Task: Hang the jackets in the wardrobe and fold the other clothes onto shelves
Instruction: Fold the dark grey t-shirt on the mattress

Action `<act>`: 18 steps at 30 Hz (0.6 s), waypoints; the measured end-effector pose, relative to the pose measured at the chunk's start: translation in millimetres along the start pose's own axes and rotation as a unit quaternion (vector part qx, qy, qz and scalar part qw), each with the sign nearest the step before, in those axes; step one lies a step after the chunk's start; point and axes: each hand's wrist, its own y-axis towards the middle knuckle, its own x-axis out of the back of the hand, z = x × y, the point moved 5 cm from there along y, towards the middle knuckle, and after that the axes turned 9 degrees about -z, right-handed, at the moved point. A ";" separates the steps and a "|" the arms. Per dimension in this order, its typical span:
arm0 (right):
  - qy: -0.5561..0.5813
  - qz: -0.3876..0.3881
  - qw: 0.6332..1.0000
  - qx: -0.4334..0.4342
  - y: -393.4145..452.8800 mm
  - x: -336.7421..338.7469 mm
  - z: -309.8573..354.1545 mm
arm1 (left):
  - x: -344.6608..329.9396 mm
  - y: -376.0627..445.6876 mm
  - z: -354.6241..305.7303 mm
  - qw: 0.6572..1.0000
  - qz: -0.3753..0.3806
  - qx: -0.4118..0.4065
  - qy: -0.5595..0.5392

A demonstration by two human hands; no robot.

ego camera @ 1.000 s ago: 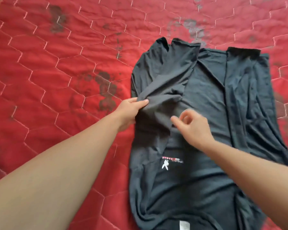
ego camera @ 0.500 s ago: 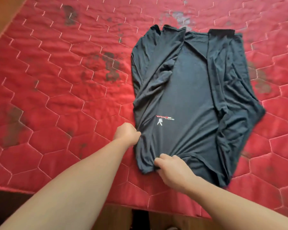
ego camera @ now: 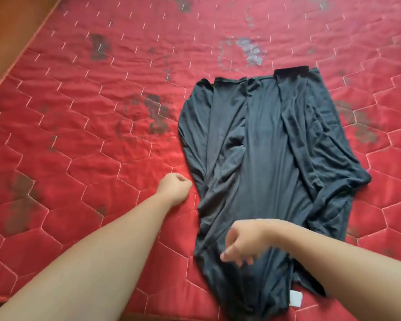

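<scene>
Dark grey-blue jersey garment (ego camera: 264, 172), both long sides already turned inward, lies lengthwise on the red quilted mattress with hexagon stitching (ego camera: 83, 126), directly ahead of your right hand and just beside your left.

Your left hand (ego camera: 174, 187) rests on the mattress at the garment's left edge, fingers curled into a loose fist; no cloth is visibly in it. Your right hand (ego camera: 243, 242) hovers over the near end of the garment, fingers hanging loosely curled. Motion blur prevents confirming whether it touches or pinches the fabric, so I cannot tell its hold.

Judgement: the step in hand is the crosswise fold. Before you make it, smooth the bunched pleats ahead of your left hand and the slumped flap beyond your right forearm, then take the near hem at both corners and carry it evenly toward the far end.

Not verifiable: the near hem, part-covered by your right forearm; the white label (ego camera: 295, 298) text; the wardrobe and shelves, out of frame.
</scene>
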 end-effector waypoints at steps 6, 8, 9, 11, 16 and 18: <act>0.145 -0.408 0.901 0.000 45.6 160.9 2.4 | 13.5 103.1 -60.6 0.987 -0.072 -0.010 -0.146; 0.171 -0.439 0.882 -0.013 62.1 200.3 8.3 | 19.4 134.0 -84.3 0.982 -0.075 -0.007 -0.170; 0.182 -0.456 0.871 -0.016 69.9 218.6 12.3 | 23.5 144.8 -96.6 0.983 -0.073 -0.011 -0.171; 0.181 -0.497 0.849 -0.014 87.1 256.3 20.8 | 23.3 172.6 -121.4 0.982 -0.066 -0.022 -0.178; 0.221 -0.574 0.789 -0.010 132.7 341.3 38.3 | 12.8 229.9 -178.7 0.976 0.033 0.026 -0.211; 0.221 -0.590 0.776 -0.016 146.1 371.1 42.0 | 9.4 241.5 -196.5 0.964 0.116 0.044 -0.236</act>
